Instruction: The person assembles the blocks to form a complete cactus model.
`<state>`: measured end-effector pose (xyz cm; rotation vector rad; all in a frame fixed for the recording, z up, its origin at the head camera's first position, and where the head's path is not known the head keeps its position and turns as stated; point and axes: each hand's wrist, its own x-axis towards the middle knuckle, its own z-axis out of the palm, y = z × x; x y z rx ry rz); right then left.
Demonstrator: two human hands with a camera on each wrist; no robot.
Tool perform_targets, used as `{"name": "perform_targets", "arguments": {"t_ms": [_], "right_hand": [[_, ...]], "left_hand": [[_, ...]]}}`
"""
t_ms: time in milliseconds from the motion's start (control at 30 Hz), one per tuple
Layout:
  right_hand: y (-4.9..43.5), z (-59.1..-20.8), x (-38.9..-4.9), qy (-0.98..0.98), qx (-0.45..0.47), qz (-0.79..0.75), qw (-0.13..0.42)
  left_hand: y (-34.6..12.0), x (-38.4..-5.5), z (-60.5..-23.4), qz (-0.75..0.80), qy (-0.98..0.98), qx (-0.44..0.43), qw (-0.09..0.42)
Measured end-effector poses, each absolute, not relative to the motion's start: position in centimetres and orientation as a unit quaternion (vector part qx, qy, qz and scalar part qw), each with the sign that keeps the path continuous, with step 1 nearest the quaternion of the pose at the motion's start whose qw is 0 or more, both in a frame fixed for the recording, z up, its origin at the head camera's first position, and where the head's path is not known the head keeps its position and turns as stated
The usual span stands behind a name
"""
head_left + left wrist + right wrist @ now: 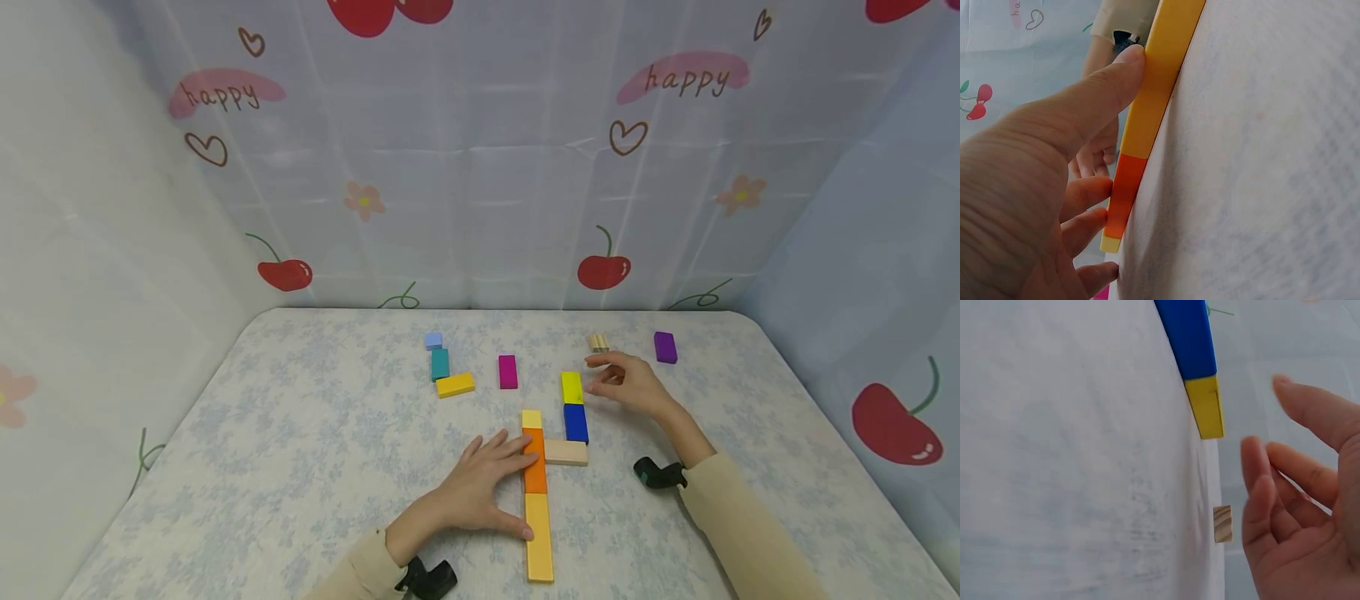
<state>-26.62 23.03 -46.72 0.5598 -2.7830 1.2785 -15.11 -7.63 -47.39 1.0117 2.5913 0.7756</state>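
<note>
A straight row of wooden blocks lies on the table: a pale yellow block (531,419) at the far end, an orange block (536,477), then a long amber block (539,550) nearest me. My left hand (476,487) rests along its left side, fingers spread by the orange block and thumb on the amber one. To the right, a plain wood block (567,452) juts out from the orange one. A blue block (576,423) and a lime yellow block (572,387) run away from its outer end. My right hand (633,387), loosely bent and holding nothing, hovers beside the lime yellow block.
Behind the right hand stands a small plain wood piece (598,342), with a purple block (665,347) farther right. A magenta block (507,372) lies back centre. Left of it are a yellow block (455,385), a teal block (440,365) and a light blue block (433,341).
</note>
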Motion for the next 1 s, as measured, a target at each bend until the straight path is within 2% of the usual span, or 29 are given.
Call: {"name": "perform_targets", "arguments": {"t_ms": [100,200,467,1000], "right_hand": [[22.8,-46.7,-25.7,-0.893,0.181,0.408,0.054],[22.4,-46.6,-24.5,-0.896,0.201,0.392,0.067],[21.3,-47.3,-21.1,-0.913,0.247,0.325,0.007],[20.9,-48.4,-19.7,-0.929,0.253,0.27,0.006]], "left_hand": [[-7.6,-15.1,-47.4,0.267,0.89,0.348,0.128],[-7.7,-15.1,-47.3,0.267,0.89,0.347,0.13],[-7.6,-15.2,-47.2,0.26,0.893,0.343,0.13],[-7.7,-15.2,-47.2,0.263,0.89,0.348,0.133]]}}
